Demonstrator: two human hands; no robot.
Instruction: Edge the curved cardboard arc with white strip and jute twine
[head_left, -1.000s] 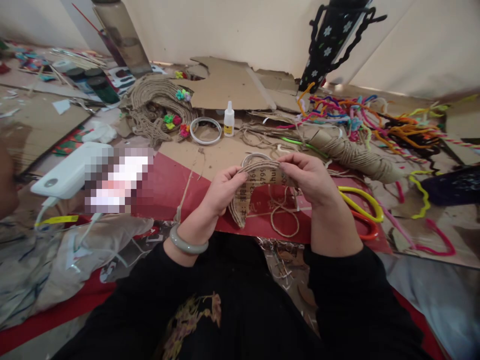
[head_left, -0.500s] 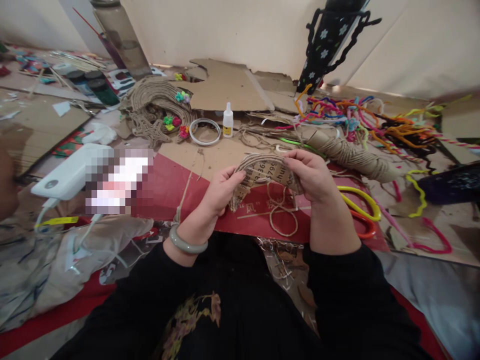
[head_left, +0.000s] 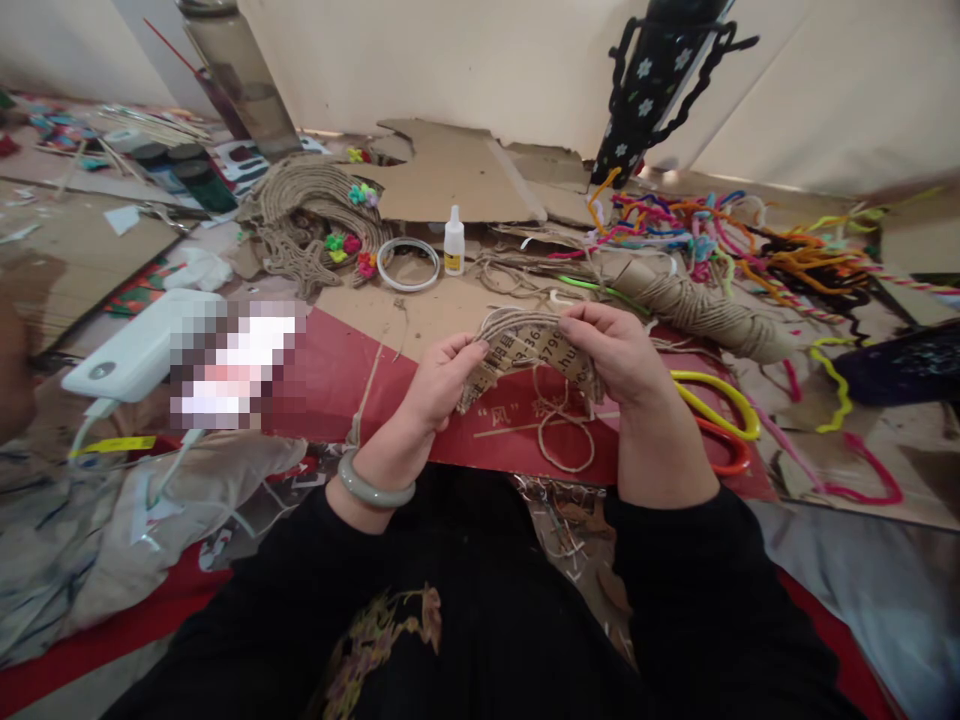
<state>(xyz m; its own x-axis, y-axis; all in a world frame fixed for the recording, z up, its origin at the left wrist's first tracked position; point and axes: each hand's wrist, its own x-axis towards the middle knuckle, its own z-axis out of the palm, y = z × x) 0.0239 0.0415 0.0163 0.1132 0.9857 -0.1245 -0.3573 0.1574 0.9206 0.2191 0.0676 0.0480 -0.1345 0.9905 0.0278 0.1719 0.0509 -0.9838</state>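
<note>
Between my two hands is an arched piece of printed cardboard (head_left: 525,352) with rows of twine along its upper curve. My left hand (head_left: 442,380) pinches its left end, thumb on top. The right end is gripped by my right hand (head_left: 619,350), thumb and fingers at the twine edge. A loose loop of twine (head_left: 568,445) hangs below the arch over a red board (head_left: 352,370). Beyond my hands stands a small white glue bottle (head_left: 454,245), beside a roll of tape (head_left: 409,265).
A twine-covered arch with small coloured flowers (head_left: 315,205) lies back left. At right are a twine spool (head_left: 705,315), tangled pipe cleaners (head_left: 720,230) and scissors with yellow and orange handles (head_left: 724,405). A white power bank (head_left: 142,340) lies left. Another person's hand (head_left: 11,340) shows at the left edge.
My right hand has slid slightly left along the arch's upper edge, and the cardboard has tilted a little. Both hands keep their hold.
</note>
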